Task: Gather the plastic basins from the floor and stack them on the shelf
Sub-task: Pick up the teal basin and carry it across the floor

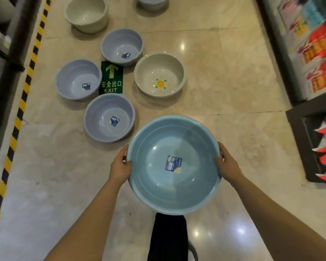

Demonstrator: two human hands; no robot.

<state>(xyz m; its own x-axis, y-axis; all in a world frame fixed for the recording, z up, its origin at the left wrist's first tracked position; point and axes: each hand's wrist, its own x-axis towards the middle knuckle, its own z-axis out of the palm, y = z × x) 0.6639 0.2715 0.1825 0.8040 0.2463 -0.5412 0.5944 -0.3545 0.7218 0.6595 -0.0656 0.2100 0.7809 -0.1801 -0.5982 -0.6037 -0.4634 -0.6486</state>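
The left hand [120, 166] and right hand [228, 164] each grip one side of a big blue basin [173, 164], held up near the person. More basins sit on the floor [224, 81] farther away, like the white flower basin [160, 75].

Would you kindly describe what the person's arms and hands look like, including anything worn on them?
Both forearms are bare, with no sleeves in view. The left hand and right hand wear no gloves, and no watch, ring or bracelet shows on either.
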